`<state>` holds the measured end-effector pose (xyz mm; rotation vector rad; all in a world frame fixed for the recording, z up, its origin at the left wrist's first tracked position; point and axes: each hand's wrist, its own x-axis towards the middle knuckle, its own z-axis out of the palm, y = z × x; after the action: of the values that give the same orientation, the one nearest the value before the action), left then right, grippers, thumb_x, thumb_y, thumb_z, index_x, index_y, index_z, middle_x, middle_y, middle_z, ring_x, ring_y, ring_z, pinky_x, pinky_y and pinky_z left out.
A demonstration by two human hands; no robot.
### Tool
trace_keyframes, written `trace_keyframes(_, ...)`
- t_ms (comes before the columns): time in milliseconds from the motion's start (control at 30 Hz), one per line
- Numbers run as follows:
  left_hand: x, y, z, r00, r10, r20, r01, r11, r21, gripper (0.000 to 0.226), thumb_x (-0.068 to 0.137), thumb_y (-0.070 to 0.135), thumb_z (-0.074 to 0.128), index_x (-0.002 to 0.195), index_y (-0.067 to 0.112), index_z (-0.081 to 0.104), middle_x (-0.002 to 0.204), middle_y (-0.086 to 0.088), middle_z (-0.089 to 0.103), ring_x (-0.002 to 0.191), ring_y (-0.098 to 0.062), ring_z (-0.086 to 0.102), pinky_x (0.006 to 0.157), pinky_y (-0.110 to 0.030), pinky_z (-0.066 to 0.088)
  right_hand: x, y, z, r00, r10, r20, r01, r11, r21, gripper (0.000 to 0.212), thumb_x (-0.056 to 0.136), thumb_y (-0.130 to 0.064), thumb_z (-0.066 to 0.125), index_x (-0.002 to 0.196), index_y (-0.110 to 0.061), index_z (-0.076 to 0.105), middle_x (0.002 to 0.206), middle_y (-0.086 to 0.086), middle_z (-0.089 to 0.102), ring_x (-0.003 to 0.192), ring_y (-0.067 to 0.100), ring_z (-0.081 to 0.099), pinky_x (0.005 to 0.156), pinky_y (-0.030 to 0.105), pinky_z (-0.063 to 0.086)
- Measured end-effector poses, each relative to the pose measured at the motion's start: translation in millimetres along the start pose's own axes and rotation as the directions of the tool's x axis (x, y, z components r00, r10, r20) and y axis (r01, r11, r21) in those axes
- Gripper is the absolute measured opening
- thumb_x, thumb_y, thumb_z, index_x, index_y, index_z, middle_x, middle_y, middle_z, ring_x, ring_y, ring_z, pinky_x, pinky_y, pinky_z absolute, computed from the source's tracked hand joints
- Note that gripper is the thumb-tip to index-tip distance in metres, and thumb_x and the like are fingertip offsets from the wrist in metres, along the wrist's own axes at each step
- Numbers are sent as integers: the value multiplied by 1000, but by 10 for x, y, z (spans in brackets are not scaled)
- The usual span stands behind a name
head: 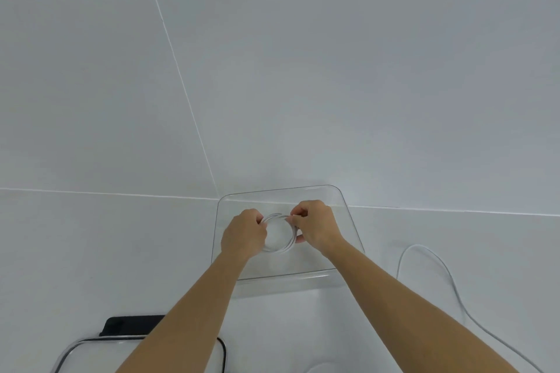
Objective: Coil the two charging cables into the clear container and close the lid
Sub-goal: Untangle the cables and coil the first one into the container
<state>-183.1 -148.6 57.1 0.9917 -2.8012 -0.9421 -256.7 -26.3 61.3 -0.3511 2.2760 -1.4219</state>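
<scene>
Both hands clamp one coiled cable [280,248]: left hand [244,233] with fingers curled round the ring's left side, right hand [315,227] pinching its right side. The cable is thin, white and smooth, wound in several round loops. Nearest, a rounded-rectangular lid [91,354] with a dark rim lies flat, a black object [130,322] just behind it. To the right, a second cable [454,285], white, trails loose in a long curve. The coil sits within the clear container [345,200], glossy, rounded corners; contact with its base cannot be told. Beyond, large pale floor tiles [272,85] with thin white joints.
</scene>
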Motion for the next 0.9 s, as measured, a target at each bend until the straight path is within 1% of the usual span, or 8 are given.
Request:
trace_keyframes(100, 105, -66, 42, 1000, -27, 1, 26, 992, 125, 13, 90, 14, 45, 90, 14, 58, 91, -4, 62, 85, -26, 60, 66, -31, 42, 126, 42, 114, 999, 40, 21, -39, 999, -28, 8, 80, 1, 62, 84, 7, 64, 77, 13, 60, 69, 30, 62, 64, 45, 60)
trace_keyframes(233, 232, -143, 107, 998, -56, -22, 59, 985, 161, 15, 92, 15, 45, 97, 15, 59, 98, -6, 64, 89, -27, 60, 67, -29, 43, 307, 76, 248, 998, 49, 50, -44, 994, -96, 3, 78, 1, 61, 76, 2, 63, 79, 15, 62, 80, 38, 67, 69, 50, 58)
trace_keyframes(333, 282, -150, 144, 997, -56, -52, 66, 978, 199, 15, 91, 13, 44, 95, 14, 59, 96, -6, 65, 85, -27, 59, 65, -29, 42, 437, 88, 284, 998, 36, 58, -24, 981, -195, 5, 78, -3, 63, 75, -6, 63, 78, 11, 62, 80, 35, 67, 74, 41, 58)
trace_keyframes(433, 299, -151, 165, 997, -53, -61, 66, 968, 242, 17, 89, 10, 44, 94, 13, 59, 97, -7, 65, 84, -27, 57, 65, -30, 41, 503, 146, 298, 996, 48, 77, -25, 959, -284, 2, 80, -10, 64, 82, -10, 66, 85, 9, 65, 77, 25, 62, 68, 31, 51)
trace_keyframes(533, 317, -155, 186, 998, -42, -53, 57, 949, 311, 20, 89, 8, 43, 100, 14, 59, 102, -7, 64, 94, -27, 58, 69, -31, 41, 532, 193, 323, 994, 65, 86, -34, 948, -317, 8, 82, -15, 64, 88, -11, 68, 96, 10, 68, 86, 26, 63, 72, 32, 50)
trace_keyframes(633, 325, -150, 196, 998, -45, -51, 60, 936, 347, 27, 87, 3, 40, 104, 14, 58, 106, -6, 63, 98, -26, 58, 72, -31, 42, 537, 188, 334, 991, 72, 111, -32, 945, -325, 9, 84, -13, 62, 89, -9, 68, 93, 9, 67, 85, 26, 63, 73, 33, 50)
trace_keyframes(767, 332, -131, 197, 995, -68, -70, 85, 955, 285, 23, 90, 8, 41, 103, 13, 59, 106, -6, 63, 97, -27, 58, 73, -33, 44, 560, 217, 357, 989, 100, 107, -67, 959, -277, 5, 80, -5, 59, 82, -9, 60, 73, 7, 57, 69, 24, 54, 65, 30, 47)
trace_keyframes(900, 325, -120, 165, 985, -112, -134, 117, 992, 35, 26, 89, 6, 40, 103, 11, 61, 109, -8, 62, 96, -30, 58, 72, -31, 42, 537, 193, 363, 986, 125, 111, -87, 951, -295, 5, 79, -6, 58, 81, -9, 54, 72, 13, 60, 65, 29, 61, 68, 34, 54)
